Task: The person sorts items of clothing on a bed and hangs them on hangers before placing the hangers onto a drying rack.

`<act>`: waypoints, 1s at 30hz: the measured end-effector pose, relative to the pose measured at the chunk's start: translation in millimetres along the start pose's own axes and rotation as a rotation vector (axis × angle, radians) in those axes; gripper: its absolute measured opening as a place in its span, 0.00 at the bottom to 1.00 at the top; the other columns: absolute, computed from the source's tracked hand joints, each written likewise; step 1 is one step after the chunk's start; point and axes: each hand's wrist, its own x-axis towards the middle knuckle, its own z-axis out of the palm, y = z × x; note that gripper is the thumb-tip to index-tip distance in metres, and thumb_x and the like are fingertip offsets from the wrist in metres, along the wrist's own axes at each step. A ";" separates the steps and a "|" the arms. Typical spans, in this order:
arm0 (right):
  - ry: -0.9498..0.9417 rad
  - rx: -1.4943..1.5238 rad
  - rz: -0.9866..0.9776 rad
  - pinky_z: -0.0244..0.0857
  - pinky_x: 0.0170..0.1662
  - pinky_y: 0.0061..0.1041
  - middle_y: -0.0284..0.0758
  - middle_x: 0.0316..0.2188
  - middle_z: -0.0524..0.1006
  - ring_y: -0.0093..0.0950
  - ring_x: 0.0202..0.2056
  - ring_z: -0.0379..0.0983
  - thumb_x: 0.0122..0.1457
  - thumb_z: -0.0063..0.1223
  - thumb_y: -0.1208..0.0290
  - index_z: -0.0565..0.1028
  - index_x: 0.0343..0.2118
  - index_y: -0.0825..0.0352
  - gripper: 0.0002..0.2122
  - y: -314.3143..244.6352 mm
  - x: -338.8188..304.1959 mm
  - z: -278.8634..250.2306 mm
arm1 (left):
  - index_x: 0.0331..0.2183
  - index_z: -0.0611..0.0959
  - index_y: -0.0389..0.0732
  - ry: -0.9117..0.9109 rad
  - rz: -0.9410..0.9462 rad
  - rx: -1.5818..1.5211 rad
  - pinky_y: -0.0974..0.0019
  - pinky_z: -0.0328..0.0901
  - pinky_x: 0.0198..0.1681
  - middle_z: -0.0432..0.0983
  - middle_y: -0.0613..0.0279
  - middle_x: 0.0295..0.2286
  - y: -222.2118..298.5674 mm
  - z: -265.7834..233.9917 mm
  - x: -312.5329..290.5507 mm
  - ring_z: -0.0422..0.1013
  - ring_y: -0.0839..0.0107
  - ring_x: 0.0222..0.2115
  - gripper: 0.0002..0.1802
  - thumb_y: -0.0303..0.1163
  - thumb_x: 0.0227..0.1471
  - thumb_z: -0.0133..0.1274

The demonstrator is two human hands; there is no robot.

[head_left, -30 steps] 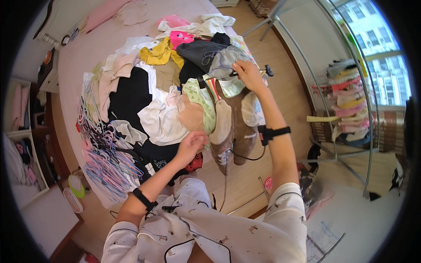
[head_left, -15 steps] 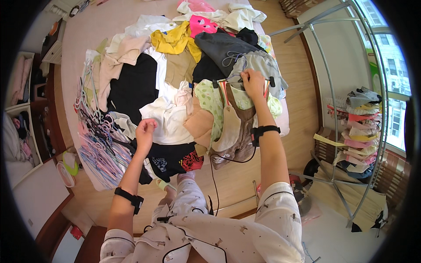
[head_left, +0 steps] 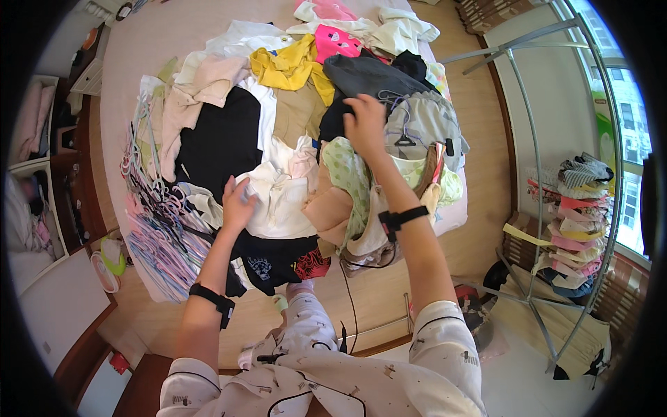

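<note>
My right hand is over the right half of the clothes pile, open with its fingers apart, by a black garment. Below it, my forearm partly hides brownish trousers and a clip hanger, whose dark clip shows to the right. A green-patterned white garment lies beside the trousers. My left hand is open, with fingers spread, at the left edge of a white garment. Whether it touches the cloth I cannot tell. A grey drawstring garment lies right of my right hand.
Many loose hangers are heaped at the bed's left edge. Yellow, pink and dark grey clothes lie farther back. A metal rack stands at the right, near stacked folded clothes.
My right hand has let go of the clip hanger and moved up and left, its fingers opening. My left hand has opened from a closed pose. The view has shifted slightly.
</note>
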 end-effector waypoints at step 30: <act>-0.600 0.930 0.560 0.56 0.23 0.24 0.30 0.15 0.71 0.21 0.19 0.65 0.49 0.50 0.72 0.76 0.19 0.67 0.06 -122.2 -102.9 153.6 | 0.58 0.70 0.36 -0.310 -0.415 -0.446 0.62 0.51 0.64 0.62 0.51 0.60 -40.1 19.9 41.2 0.56 0.60 0.62 0.36 0.56 0.64 0.33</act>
